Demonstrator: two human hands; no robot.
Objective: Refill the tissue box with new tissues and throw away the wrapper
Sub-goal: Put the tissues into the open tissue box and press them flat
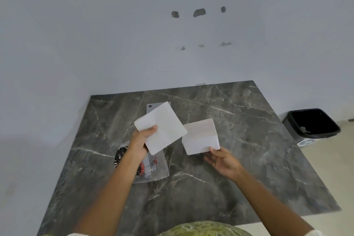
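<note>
Dark marble tabletop [249, 140] meets a pale wall. Above its middle, the left hand [138, 142] pinches 1 white tissue stack [161, 127] and the right hand [223, 161] grips another tissue stack [200, 137] by its near corner. Below lies the clear wrapper [153, 168]. A black bin [312, 122] stands past the right edge.

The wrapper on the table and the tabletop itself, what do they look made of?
The wrapper looks like thin clear plastic film: glossy, see-through, with red and black print. The tabletop looks like dark grey marble or a marble-look laminate: pale veins, a smooth dull sheen. Which one, the picture leaves open.
</note>
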